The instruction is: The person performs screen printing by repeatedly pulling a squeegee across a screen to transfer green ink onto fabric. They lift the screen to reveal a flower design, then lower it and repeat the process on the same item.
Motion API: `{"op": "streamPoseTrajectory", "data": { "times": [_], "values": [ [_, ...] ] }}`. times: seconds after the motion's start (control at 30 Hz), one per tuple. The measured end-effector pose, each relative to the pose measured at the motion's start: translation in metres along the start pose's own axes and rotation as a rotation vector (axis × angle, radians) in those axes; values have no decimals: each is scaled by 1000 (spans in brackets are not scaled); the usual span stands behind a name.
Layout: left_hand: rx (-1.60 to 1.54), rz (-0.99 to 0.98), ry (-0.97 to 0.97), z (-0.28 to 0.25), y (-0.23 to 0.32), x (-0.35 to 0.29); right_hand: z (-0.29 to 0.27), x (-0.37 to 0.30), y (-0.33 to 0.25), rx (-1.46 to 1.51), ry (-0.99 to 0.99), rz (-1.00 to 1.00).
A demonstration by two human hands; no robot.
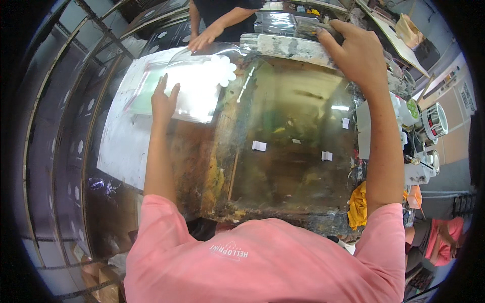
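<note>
Clear plastic sheet (194, 96), located under and just right of my left hand (164, 101), with a white flower shape (220, 70) on its right side. Handling: judging by its gloss and curled far edge, treat as light, thin, flexible and probably slippery; it should crease or scratch easily. Take hold at edges or corners, clear of the flower. Orientation: the sheet lies nearly flat, one edge toward me, the opposite edge away from me, where a co-worker's hand (207, 38) rests on or just above it. Glare hides part of the outline, so I cannot tell the long axis with certainty. Hand state: my hands are well apart. The left has fingers and thumb spread, pointing away from me; contact pressure cannot be told. The right hand (356, 55) is at the far right corner of the screen frame (290, 46); I cannot tell whether it grips. A white board (118, 136) extends left of my left hand on the tabletop (194, 156).
</note>
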State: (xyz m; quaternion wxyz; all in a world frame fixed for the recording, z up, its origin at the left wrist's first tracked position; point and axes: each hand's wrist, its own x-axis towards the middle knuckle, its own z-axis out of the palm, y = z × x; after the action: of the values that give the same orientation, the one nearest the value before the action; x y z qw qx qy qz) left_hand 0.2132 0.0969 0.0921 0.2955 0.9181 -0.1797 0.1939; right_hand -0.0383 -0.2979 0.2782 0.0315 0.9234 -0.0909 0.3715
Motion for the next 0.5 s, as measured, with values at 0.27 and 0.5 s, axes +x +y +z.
{"op": "streamPoseTrajectory", "data": {
  "times": [0.27,0.5],
  "values": [
    [172,304,-21,18,7,-78,0,-6,2,20,-40,12],
    [342,211,-205,30,18,-91,1,-4,1,22,-8,9]
  ]
}}
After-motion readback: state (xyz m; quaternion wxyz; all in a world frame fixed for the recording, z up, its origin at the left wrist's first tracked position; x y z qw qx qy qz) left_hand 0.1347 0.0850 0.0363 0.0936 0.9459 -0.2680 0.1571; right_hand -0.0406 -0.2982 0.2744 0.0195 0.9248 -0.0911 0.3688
